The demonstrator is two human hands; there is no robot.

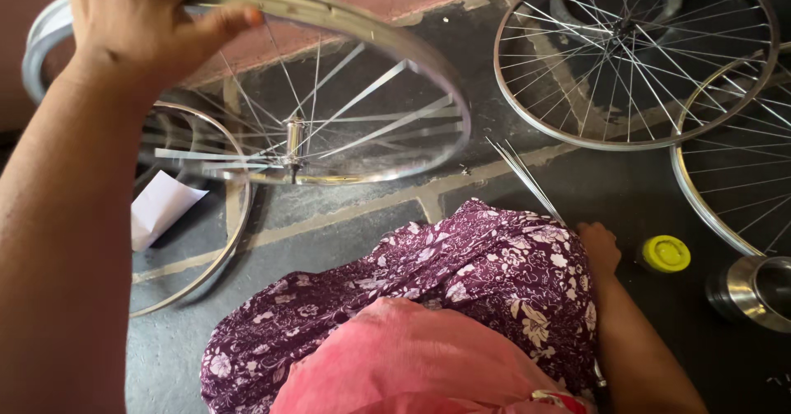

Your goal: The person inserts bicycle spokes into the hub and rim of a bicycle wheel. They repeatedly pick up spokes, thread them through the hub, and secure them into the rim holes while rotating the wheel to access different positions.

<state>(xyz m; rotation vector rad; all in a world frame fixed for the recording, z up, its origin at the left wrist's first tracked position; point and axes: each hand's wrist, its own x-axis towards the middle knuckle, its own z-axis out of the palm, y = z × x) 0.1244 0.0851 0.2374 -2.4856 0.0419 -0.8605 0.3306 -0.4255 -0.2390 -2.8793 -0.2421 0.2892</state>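
Note:
My left hand (136, 23) grips the top of a silver bicycle wheel rim (395, 60), holding the wheel tilted above the floor. Its spokes meet at a small hub (293, 146). My right hand (600, 247) rests low on the dark floor beside my knee, which is covered in purple flowered cloth (486, 282). It is closed around the lower ends of a bundle of thin loose spokes (523, 175) that stick up and to the left.
A bare rim (231, 241) lies on the floor at left with white paper (161, 208) inside it. Two spoked wheels (634, 51) (733, 175) lie at upper right. A yellow lid (666, 253) and a steel cup (754, 290) sit at right.

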